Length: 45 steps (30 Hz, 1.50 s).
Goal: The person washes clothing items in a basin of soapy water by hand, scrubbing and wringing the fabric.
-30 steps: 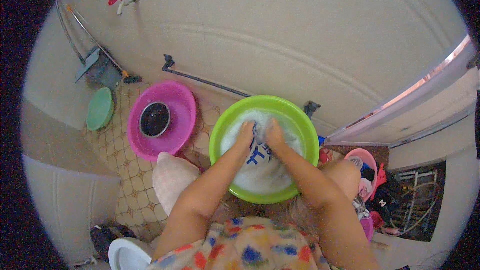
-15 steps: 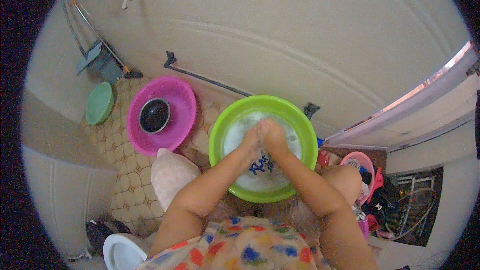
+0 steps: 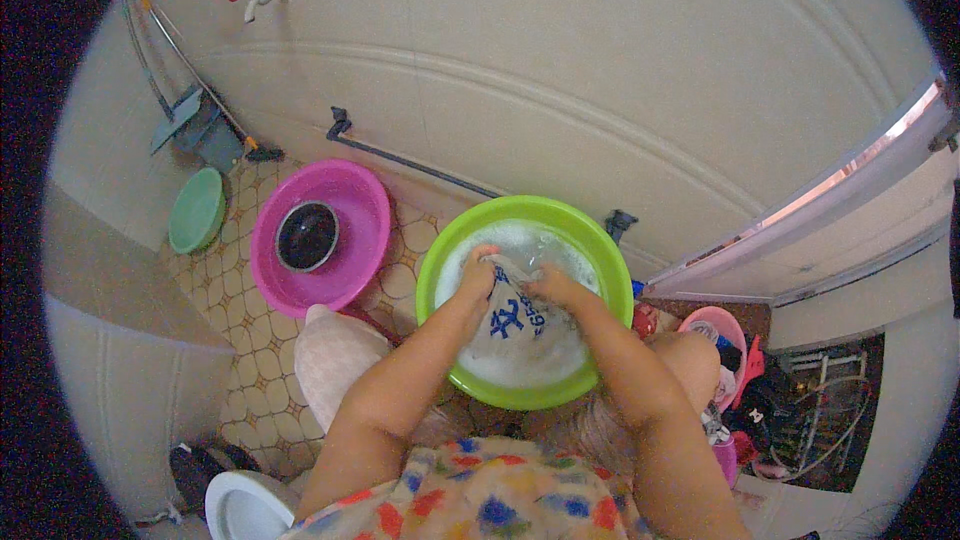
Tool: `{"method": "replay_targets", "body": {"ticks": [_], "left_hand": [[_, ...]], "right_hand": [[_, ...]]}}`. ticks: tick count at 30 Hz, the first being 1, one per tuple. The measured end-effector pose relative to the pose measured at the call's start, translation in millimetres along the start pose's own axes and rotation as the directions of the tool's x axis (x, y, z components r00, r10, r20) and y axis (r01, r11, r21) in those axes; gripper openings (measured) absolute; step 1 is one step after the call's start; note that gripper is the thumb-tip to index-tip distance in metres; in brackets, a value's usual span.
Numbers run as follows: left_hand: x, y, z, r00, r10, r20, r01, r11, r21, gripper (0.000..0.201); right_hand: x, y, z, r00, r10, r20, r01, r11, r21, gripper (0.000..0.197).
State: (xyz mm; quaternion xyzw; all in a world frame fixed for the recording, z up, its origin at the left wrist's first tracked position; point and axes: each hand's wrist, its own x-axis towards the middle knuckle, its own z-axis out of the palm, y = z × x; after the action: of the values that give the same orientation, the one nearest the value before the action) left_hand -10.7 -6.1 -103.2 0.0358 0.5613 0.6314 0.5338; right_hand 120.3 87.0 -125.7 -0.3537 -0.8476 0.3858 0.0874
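Both hands, left (image 3: 478, 277) and right (image 3: 549, 286), have their fingers clenched on a white cloth (image 3: 516, 318) in the soapy green basin (image 3: 436, 270); a pink basin (image 3: 365, 225) sits beside it.

Both the left hand (image 3: 478, 278) and right hand (image 3: 552, 288) cover the upper part of the white cloth (image 3: 520, 325); its blue print between them is too blurred to read.

Green basin (image 3: 600, 240): glossy smooth plastic, soapy water inside. Wet white cloth (image 3: 520, 325) w/ blue print (soft, limp). Pink basin (image 3: 360, 210) glossy plastic, shiny metal bowl (image 3: 306, 236). Floor (image 3: 235, 290) patterned tile.
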Motion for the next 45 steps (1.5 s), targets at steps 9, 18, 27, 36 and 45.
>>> {"method": "replay_targets", "body": {"ticks": [9,18,27,36,45], "left_hand": [[-40,28,34,0.967,-0.216,0.133,0.233,0.964,-0.125,0.039],[-28,16,28,0.939,-0.153,0.309,0.172,0.985,-0.033,0.041],[-15,10,25,0.989,0.015,0.146,-0.011,1.0,-0.025,0.017],[10,-4,-7,0.991,0.133,0.015,-0.133,0.984,0.115,0.024],[13,-24,7,0.99,-0.035,0.136,0.049,0.994,-0.1,0.041]], "right_hand": [[-20,-71,2,0.939,0.162,-0.304,-0.023,0.909,0.415,0.025],[-40,-104,-14,0.948,-0.274,-0.165,0.265,0.962,-0.07,0.024],[2,-44,-24,0.937,0.051,-0.347,-0.027,0.997,0.075,0.029],[0,-17,-2,0.995,0.102,0.008,-0.102,0.994,0.024,0.057],[-4,-34,22,0.913,0.135,-0.384,-0.01,0.951,0.31,0.028]]}}
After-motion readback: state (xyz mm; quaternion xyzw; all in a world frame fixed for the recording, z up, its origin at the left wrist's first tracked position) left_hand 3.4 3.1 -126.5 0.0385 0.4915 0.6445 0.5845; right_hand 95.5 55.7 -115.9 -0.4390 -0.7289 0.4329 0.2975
